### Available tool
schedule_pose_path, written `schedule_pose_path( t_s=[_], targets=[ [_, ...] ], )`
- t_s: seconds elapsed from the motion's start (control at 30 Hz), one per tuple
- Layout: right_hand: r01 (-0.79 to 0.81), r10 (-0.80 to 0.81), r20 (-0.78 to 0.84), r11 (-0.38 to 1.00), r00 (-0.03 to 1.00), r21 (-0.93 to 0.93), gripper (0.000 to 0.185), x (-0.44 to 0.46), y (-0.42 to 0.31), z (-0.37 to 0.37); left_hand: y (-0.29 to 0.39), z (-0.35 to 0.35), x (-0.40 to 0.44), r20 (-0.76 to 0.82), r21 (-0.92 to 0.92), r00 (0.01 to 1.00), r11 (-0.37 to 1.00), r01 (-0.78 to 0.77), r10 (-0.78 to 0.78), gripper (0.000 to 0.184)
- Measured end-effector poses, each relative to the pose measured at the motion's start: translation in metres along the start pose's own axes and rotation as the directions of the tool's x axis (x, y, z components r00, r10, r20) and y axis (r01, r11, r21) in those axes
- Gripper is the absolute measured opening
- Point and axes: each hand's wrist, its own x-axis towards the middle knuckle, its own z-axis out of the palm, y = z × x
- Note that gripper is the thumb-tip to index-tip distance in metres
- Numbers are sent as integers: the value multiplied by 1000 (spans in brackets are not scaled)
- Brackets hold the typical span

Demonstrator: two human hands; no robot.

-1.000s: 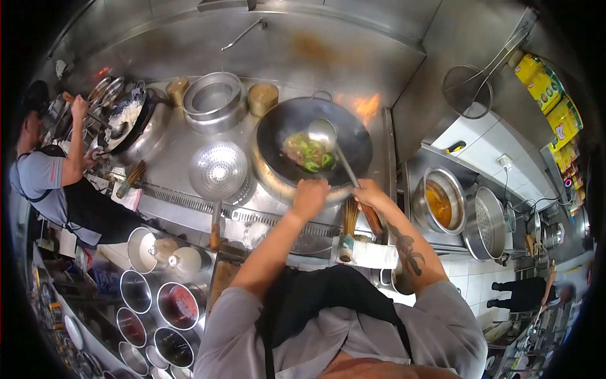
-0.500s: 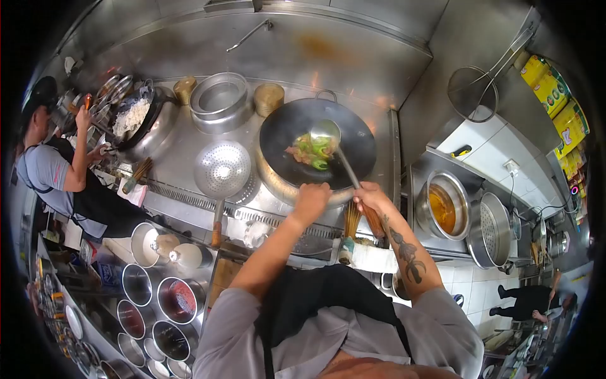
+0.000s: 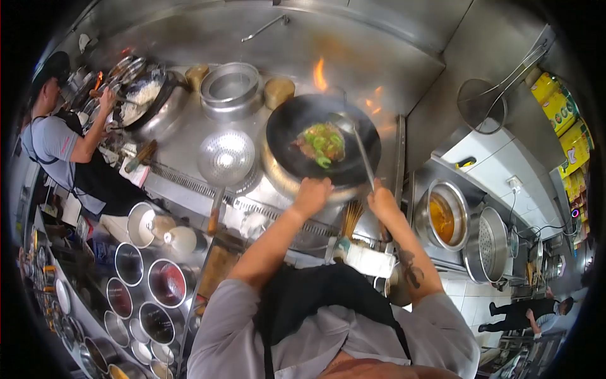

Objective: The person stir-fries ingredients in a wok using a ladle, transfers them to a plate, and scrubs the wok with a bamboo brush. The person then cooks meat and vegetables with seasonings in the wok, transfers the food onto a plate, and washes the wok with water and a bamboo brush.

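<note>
The ladle (image 3: 362, 148), gripped by the right hand (image 3: 384, 201), has been shifted off the food (image 3: 322, 144) toward the far right edge of the wok (image 3: 287, 136); stirring seems paused. The near edge is gripped by the closed left hand (image 3: 314, 194). The wok is set near the right edge of the stove (image 3: 181, 150), green and brown pieces being held at its middle. Beyond that edge, orange liquid (image 3: 442, 218) is contained in a basin (image 3: 460, 211), beside which a perforated pot (image 3: 489, 237) is placed.
</note>
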Motion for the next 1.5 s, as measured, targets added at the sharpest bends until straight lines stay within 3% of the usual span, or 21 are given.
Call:
schedule_pose_path(
  t_s=[0.07,0.2,0.3,0.37,0.4,0.43,0.47,0.5,0.53,0.57,0.67,0.73,0.8,0.93,0.97,1.0,1.03,1.07,1.27,1.3,1.5],
  targets=[
    [-30,32,73,999,997,-21,47,0,20,9,-12,15,3,-70,-55,997,998,-19,15,19],
    [40,-38,-12,991,999,130,46,-9,35,10,-9,13,4,-55,1,998,1000,0,0,19],
    [-19,27,89,995,996,-98,45,-12,39,5,-8,21,5,-88,-51,996,999,2,-6,21],
    [12,-12,10,1000,1000,-12,45,-7,57,12,-4,21,4,-51,-22,998,999,23,-24,22],
    [53,-55,-17,996,998,-67,44,-11,42,0,-8,26,3,-144,-77,988,994,-74,63,24],
    [-124,119,43,982,992,142,44,-2,64,17,-1,22,-2,-146,16,989,999,-36,38,23],
    [-37,33,17,942,999,333,38,-14,14,-9,3,9,-9,-140,-8,990,1000,-21,19,26],
    [-102,65,91,860,994,500,31,1,34,12,5,5,-20,-265,-53,963,997,-60,44,30],
    [-182,45,200,643,979,744,28,-1,18,7,15,-14,-34,-387,-20,920,997,-76,63,35],
    [-265,33,302,574,953,774,30,-6,-11,-6,21,-28,-52,-423,-69,906,996,-59,25,36],
    [-388,-194,417,171,888,906,40,-27,-74,-18,18,-51,-116,-430,-188,892,980,64,-141,42],
    [-475,-396,472,97,788,875,45,-30,-107,-15,19,-81,-169,-205,-331,913,903,275,-353,38],
    [-536,-557,505,123,659,835,47,-40,-158,-11,11,-94,-232,-303,-333,873,901,278,-382,34],
    [-610,-687,605,292,401,736,49,-61,-270,14,34,-146,-351,-235,-468,695,706,532,-680,31],
    [-590,-681,648,382,340,711,50,-65,-299,26,46,-161,-376,-228,-517,618,631,577,-752,31],
    [-469,-683,665,500,303,728,50,-71,-330,37,55,-172,-401,-213,-566,536,551,613,-817,31],
    [-526,-727,653,479,211,703,49,-81,-357,50,60,-173,-427,-289,-562,477,550,618,-830,31],
    [-438,-739,652,537,168,721,49,-86,-380,70,64,-173,-450,-360,-558,416,550,622,-835,31],
    [120,-775,606,629,181,768,41,-136,-470,163,101,-218,-532,-392,-568,107,332,753,-914,33],
    [213,-777,605,630,176,747,41,-142,-479,168,101,-220,-542,-413,-555,102,338,760,-905,33],
    [328,-797,584,599,153,730,37,-154,-504,191,88,-239,-570,-473,-501,108,368,783,-874,36]
  ],
)
